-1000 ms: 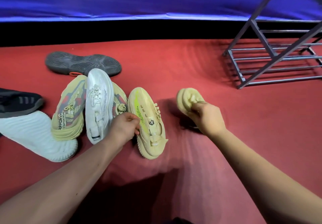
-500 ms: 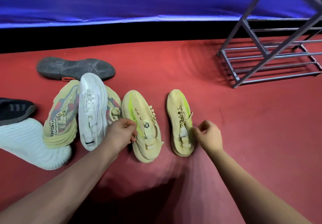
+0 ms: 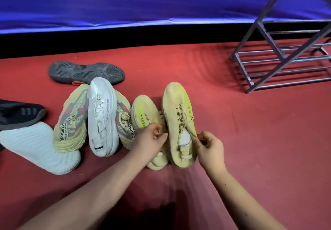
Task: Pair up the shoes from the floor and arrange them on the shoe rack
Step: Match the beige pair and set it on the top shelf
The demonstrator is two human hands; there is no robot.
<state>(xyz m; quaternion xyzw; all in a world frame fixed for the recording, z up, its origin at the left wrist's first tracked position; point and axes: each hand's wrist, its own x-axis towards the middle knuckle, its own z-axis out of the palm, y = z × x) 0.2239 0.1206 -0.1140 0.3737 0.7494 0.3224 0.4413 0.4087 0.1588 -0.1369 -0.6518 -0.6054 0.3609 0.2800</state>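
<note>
Two pale yellow shoes with neon green streaks lie side by side on the red floor. My left hand grips the collar of the left yellow shoe. The right yellow shoe touches it, and my right hand pinches its outer collar edge. The grey metal shoe rack stands at the far right with bare bars.
Left of the pair lie a white laced shoe on top of two beige and red shoes, a white shoe sole-up, a black shoe and a grey sole. A blue wall runs behind.
My right hand set the second yellow shoe down, then slid it left against the first one. My left hand stayed on the first shoe's collar.
</note>
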